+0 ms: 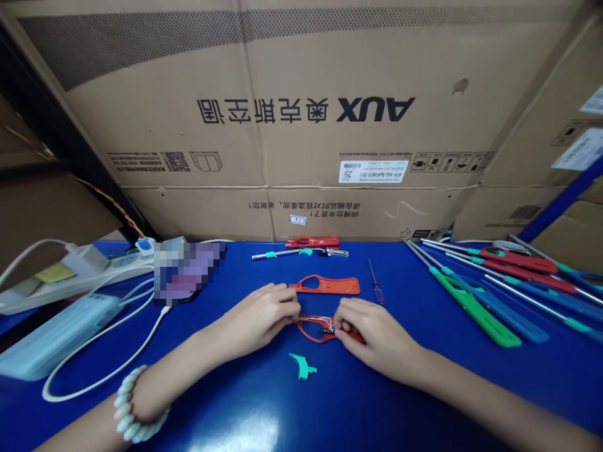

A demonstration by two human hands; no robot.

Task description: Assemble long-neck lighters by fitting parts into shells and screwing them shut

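Observation:
An orange-red lighter casing half (316,339) lies between my hands, with its ring-shaped opening showing. Thin white wires and a small black part (325,330) sit in it. My left hand (269,316) is closed at the casing's left end, fingertips pinched together. On the right end, my right hand (372,333) is closed with curled fingers that cover much of the casing. Just below lies a loose teal trigger (301,366). Another orange casing half (336,286) rests just above my hands.
Farther back are a metal tube assembly (282,253), a red casing half (315,242) and a purple-handled screwdriver (378,292). Several long lighters, including a green one (475,307), lie right. A phone (200,270), power bank (61,336) and white cable stand left. A cardboard box (292,144) walls the back.

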